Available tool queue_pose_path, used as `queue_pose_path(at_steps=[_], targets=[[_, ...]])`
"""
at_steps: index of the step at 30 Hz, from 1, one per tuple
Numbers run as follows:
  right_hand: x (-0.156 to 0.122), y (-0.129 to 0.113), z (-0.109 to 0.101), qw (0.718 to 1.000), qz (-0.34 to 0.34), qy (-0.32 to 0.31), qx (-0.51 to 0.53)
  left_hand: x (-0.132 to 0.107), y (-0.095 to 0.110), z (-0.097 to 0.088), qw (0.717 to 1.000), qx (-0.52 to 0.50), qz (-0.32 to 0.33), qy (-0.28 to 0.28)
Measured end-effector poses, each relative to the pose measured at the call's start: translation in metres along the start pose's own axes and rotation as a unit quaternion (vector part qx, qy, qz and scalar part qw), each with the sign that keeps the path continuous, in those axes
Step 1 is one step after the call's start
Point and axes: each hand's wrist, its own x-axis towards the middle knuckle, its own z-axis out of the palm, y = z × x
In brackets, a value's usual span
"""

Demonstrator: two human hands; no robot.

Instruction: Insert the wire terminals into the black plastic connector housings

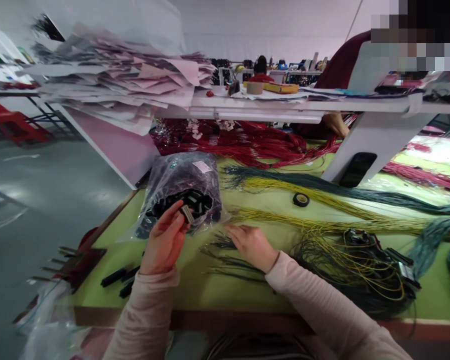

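Between the thumb and fingers of my left hand [167,240] is a small connector housing [187,214], dark-bodied with a pale face full of rows of holes. It is held just in front of an opened clear plastic bag [189,170] of black connectors. My right hand [253,245] is closed, thumb and fingertips together, above the loose ends of dark green wires [228,262]. Whatever its fingertips pinch is too small to make out. Just beyond this hand lie yellow wires [270,216]. Several black connectors [113,277] lie by my left forearm.
A bundle of yellow and dark wires with connectors [363,245] lies at right. Behind are a tape roll [301,199], red wires [247,142] and a shelf [247,112] stacked with papers [135,75]. A phone [358,169] rests against its support. Another person's hand [335,124] reaches under it.
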Motion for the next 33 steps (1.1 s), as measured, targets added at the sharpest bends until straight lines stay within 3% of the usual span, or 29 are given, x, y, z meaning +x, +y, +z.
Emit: queue_pose_path(at_steps=[3,7,12,15,18,24,27,30,33], targets=[[0.001,0.001,-0.003,0.998,-0.043,-0.002,-0.053,0.013,-0.002,0.006,0.999,-0.033,0.008,0.023],[0.005,0.000,-0.001,1.000,-0.007,0.007,0.010,0.015,-0.014,0.004,0.998,-0.055,-0.031,0.016],[0.010,-0.003,0.020,0.986,0.019,-0.136,-0.098,0.009,-0.023,-0.003,0.998,-0.036,-0.055,0.001],[0.011,-0.002,0.031,0.975,0.019,-0.173,-0.140,0.007,-0.026,-0.003,0.998,-0.005,-0.070,-0.001],[0.008,0.003,0.030,0.982,0.014,-0.146,-0.121,0.005,-0.027,0.000,0.997,-0.002,-0.077,-0.017],[0.001,0.011,0.013,1.000,0.006,0.002,-0.029,0.001,-0.022,0.001,0.990,-0.062,-0.090,-0.087],[0.001,0.011,0.010,0.996,0.014,0.062,0.057,0.000,-0.024,0.002,0.992,-0.066,-0.084,-0.073],[-0.001,0.011,0.012,0.981,0.069,0.054,0.174,-0.004,-0.031,0.008,0.992,-0.036,-0.094,-0.071],[-0.009,0.015,0.012,0.961,0.128,-0.009,0.245,-0.011,-0.041,0.016,0.980,-0.010,-0.156,-0.124]])
